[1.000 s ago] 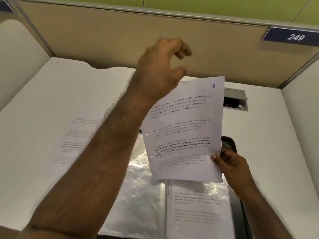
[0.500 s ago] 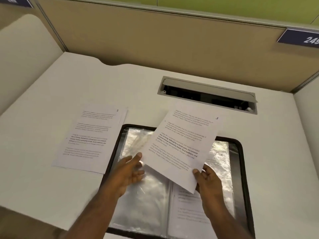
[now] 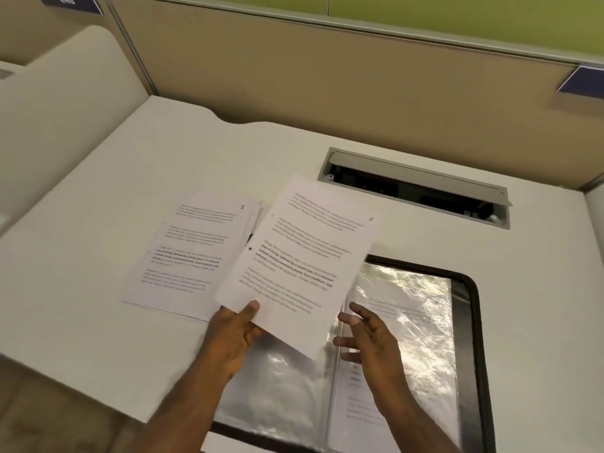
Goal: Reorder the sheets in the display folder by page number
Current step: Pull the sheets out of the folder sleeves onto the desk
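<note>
Now only the left hand (image 3: 235,335) pinches the loose sheet (image 3: 300,266); the right hand (image 3: 369,335) has let go, fingers spread. That sheet has swung left, toward the pile (image 3: 186,253) on the tabletop (image 3: 98,223). It looks ready to land there. Its bottom corner hangs over the open folder (image 3: 408,322).

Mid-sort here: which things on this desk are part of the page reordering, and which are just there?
In the job: held sheet in left hand; sheet stack; display folder; right hand, open.
Just there: cable hatch; desk; partition.
</note>
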